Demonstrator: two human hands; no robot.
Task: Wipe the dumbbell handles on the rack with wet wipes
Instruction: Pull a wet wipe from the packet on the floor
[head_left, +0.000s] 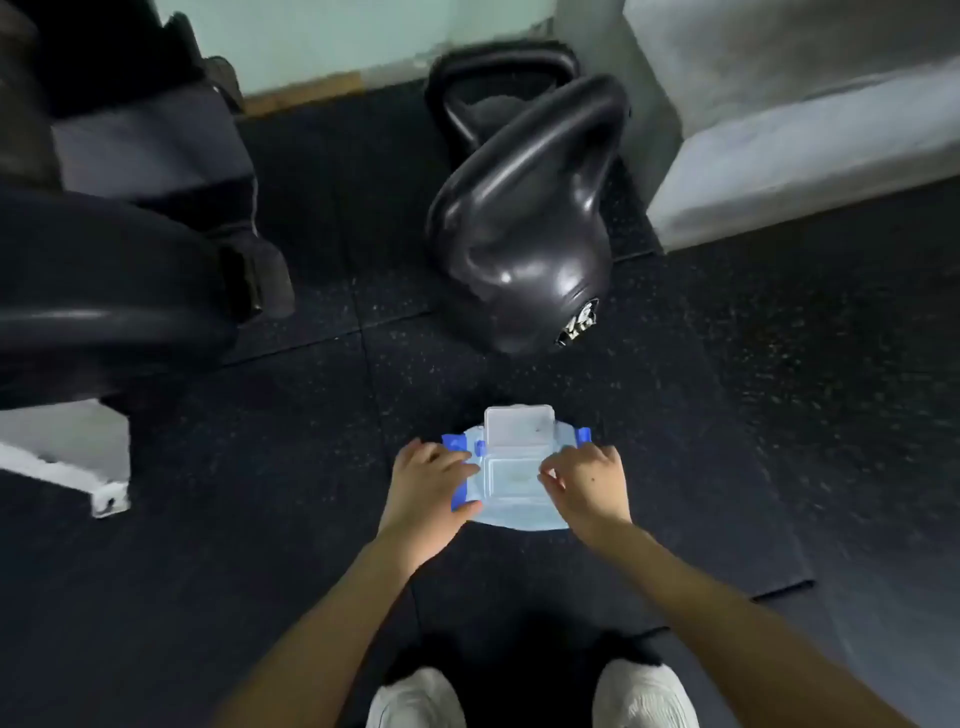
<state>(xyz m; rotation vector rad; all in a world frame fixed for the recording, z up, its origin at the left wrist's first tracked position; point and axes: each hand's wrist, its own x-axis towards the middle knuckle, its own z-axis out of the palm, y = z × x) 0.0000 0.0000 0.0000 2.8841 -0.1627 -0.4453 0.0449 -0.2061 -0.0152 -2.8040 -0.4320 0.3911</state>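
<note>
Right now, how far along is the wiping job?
Done: the lid of the wipes pack is flipped open. In hand: the left hand holds the pack, the right hand curls its fingers at the opening. Left: no wipe is out yet, so all the handle wiping remains.

Looking down, I see a pale blue wet wipes pack (519, 512) low over the black rubber floor (260, 545), its clear lid (518, 426) flipped open and standing up. My left grip (431, 480) holds the pack's left end, fingers curled over the top. My right grip (587, 480) touches the right edge of the opening with bent fingers; I cannot tell whether it pinches anything. Beyond stands a black kettlebell (519, 234), with a second kettlebell (498, 67) behind it.
</note>
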